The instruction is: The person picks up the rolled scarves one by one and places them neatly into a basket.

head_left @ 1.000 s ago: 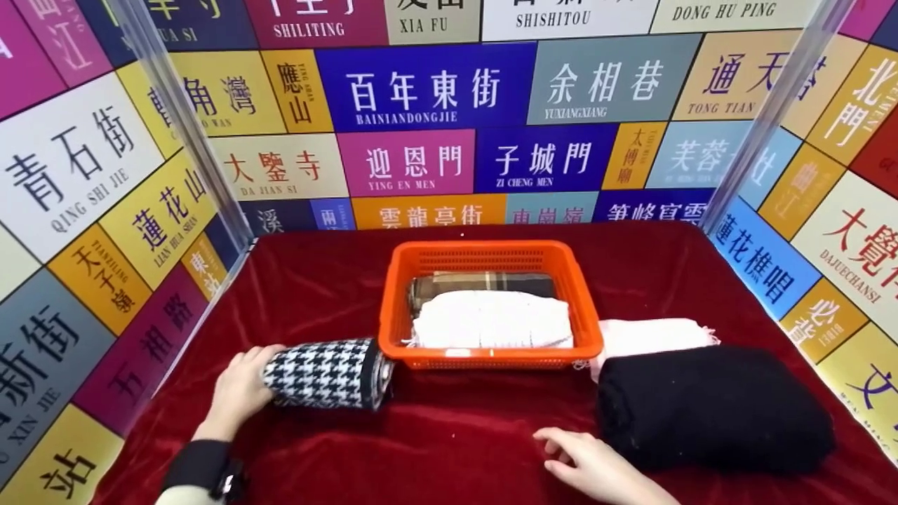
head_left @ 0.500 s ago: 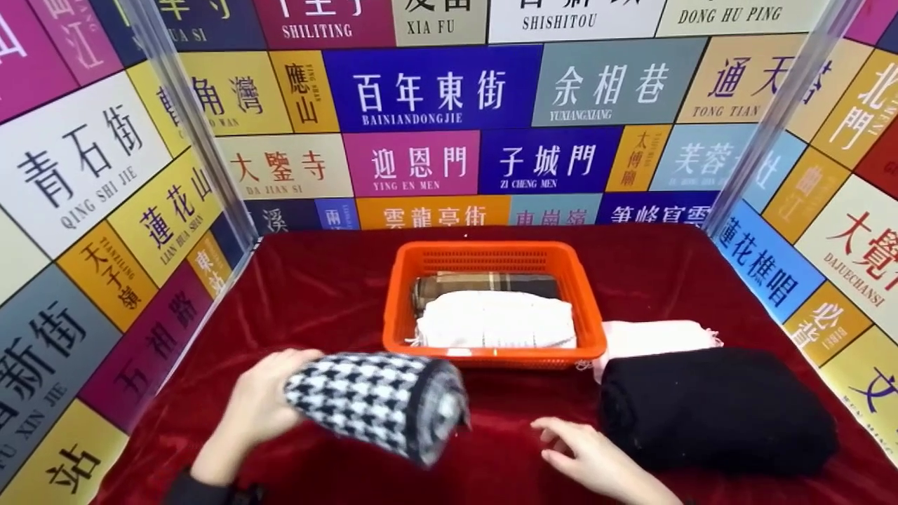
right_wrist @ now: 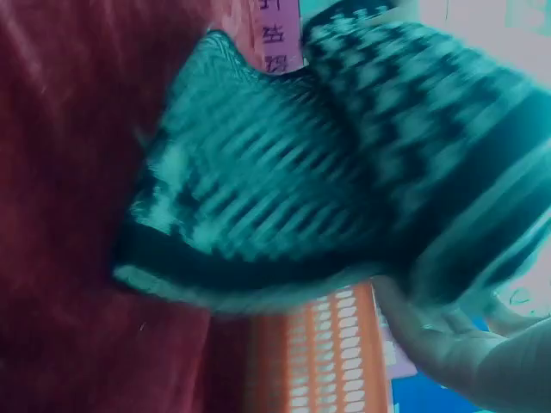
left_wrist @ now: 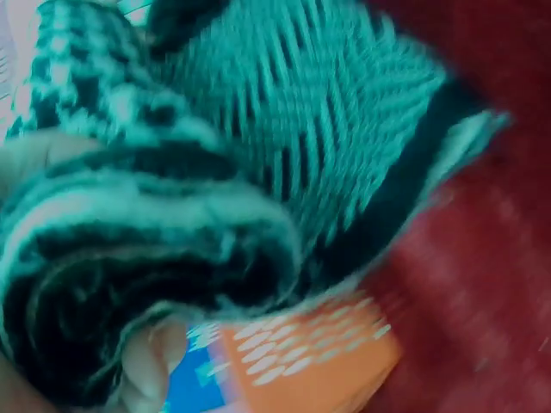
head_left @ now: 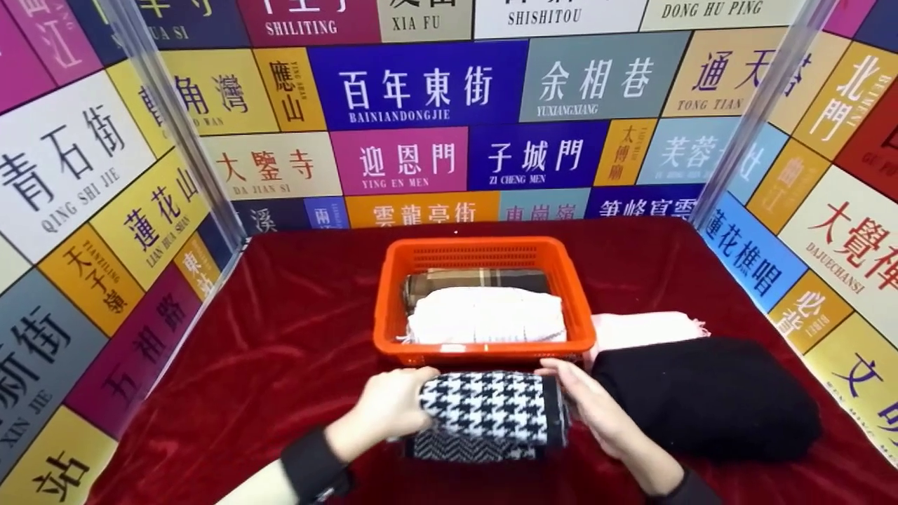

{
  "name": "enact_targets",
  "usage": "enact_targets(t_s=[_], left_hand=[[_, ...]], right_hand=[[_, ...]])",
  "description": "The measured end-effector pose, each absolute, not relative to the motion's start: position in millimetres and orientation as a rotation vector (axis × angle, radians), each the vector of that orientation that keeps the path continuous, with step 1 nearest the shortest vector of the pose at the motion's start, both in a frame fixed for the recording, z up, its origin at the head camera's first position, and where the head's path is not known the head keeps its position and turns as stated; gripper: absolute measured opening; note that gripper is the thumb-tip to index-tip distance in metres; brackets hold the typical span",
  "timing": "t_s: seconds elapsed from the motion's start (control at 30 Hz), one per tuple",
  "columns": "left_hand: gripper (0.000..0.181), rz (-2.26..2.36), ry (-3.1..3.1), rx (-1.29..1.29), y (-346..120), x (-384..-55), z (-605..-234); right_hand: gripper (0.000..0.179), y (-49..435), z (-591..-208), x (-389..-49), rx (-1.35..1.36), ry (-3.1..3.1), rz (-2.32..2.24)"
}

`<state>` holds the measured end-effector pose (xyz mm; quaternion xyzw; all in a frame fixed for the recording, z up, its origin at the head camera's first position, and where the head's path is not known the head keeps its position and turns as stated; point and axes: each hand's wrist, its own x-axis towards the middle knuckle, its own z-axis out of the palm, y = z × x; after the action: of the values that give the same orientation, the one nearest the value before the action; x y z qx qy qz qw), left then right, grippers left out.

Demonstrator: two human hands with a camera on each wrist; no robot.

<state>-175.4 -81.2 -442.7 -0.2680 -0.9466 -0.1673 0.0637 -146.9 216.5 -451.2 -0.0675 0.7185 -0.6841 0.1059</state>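
Observation:
A black-and-white houndstooth scarf [head_left: 484, 407], rolled up, is in front of the basket in the head view. A loose herringbone flap [left_wrist: 310, 120] hangs out of the roll. My left hand [head_left: 389, 403] grips the roll's left end, with fingers and thumb around the coiled layers in the left wrist view. At the other end my right hand [head_left: 593, 403] lies against the roll, its fingers fairly straight and partly behind it. The right wrist view has the right hand [right_wrist: 448, 344] by the dark-edged end of the roll; blur softens both wrist views.
An orange basket [head_left: 579, 308] holds a white folded cloth [head_left: 487, 315] and a brown plaid cloth [head_left: 477, 280]. To its right lie a pale pink fringed cloth [head_left: 645, 330] and a thick black folded cloth [head_left: 708, 400]. Dark red velvet [head_left: 280, 315] covers the table; printed panels [head_left: 421, 84] stand around it.
My left hand has lifted the rolled scarf from the left side and brought it right, to front of the basket. A flap now hangs loose. My right hand has come up to its right end.

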Motion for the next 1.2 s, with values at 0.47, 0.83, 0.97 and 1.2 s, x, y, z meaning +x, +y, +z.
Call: enact_targets(t_s=[0.47, 0.83, 0.97, 1.2], left_hand=[[0.044, -0.131, -2.57, -0.764, -45, -205, -505], [0.087, 0.296, -2.699, -0.827, -48, -180, -511], [0.076, -0.005, -2.915, -0.967, -48, -189, -493], [0.062, -0.441, -3.172, -1.059, -55, -219, -490]], right_hand=[[0.045, 207, -478, -166, -0.693, 3.107, -0.975], [0.075, 192, -486, -176, -0.818, 3.086, -0.385], [0.082, 186, -482, -183, -0.754, 3.046, -0.219], [0.074, 175, -483, -192, -0.73, 2.889, -0.103]])
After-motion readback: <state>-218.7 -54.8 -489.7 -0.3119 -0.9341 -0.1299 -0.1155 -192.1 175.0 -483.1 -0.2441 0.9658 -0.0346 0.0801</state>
